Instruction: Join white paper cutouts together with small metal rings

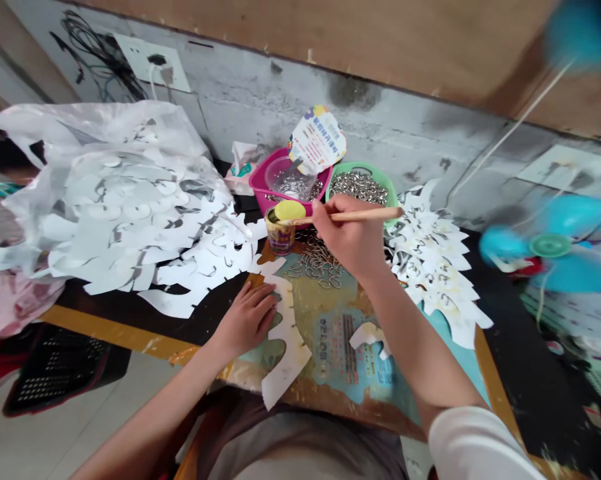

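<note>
In my right hand I grip a wooden-handled brush, held almost level. Its left end lies over the mouth of a small tin with a yellow lid tilted up at its rim; the very tip is hard to make out. My left hand lies flat with fingers out, touching the left edge of a white scalloped cut-out on the table. Loose metal rings or clips lie between the tin and my right forearm. A smaller white curved piece lies to the right.
Layered white cut-outs and a plastic bag cover the left side. Behind the tin stand a pink basket and a green basket of metal parts. More cut-outs pile up at right, near a blue fan.
</note>
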`<control>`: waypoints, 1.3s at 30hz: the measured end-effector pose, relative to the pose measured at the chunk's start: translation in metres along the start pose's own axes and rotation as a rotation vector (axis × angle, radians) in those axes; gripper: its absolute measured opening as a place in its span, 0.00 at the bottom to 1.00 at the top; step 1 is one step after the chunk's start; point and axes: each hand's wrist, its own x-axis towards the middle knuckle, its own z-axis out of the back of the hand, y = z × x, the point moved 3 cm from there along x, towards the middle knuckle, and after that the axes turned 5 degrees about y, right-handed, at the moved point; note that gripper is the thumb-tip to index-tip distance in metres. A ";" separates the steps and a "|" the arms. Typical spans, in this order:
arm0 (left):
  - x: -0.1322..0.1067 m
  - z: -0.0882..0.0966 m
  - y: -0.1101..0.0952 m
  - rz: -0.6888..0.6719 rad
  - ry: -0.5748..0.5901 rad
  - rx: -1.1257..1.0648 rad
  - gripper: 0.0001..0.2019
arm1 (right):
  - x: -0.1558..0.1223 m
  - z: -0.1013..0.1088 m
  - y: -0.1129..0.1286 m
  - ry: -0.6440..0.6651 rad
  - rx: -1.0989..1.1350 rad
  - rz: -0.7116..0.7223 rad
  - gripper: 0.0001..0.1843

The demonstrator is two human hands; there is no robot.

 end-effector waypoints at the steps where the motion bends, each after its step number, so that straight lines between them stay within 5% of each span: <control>1: 0.000 0.000 0.000 -0.001 -0.005 -0.007 0.08 | 0.003 -0.001 0.004 0.002 -0.043 0.026 0.21; 9: 0.000 -0.003 0.004 -0.034 -0.051 0.019 0.08 | 0.026 -0.035 0.013 0.272 -0.311 0.038 0.17; 15: 0.000 -0.004 0.005 -0.040 -0.024 0.043 0.07 | 0.048 -0.064 0.000 0.291 -0.331 0.037 0.16; 24: -0.001 -0.003 0.006 -0.057 -0.038 0.047 0.06 | 0.020 0.004 0.037 0.130 -0.115 0.002 0.22; 32: 0.000 -0.003 0.005 -0.045 -0.013 0.051 0.06 | -0.050 0.023 -0.030 0.195 0.541 -0.324 0.19; 39: 0.001 0.001 -0.002 -0.001 0.007 0.018 0.08 | -0.109 0.024 -0.074 0.079 0.722 -0.538 0.15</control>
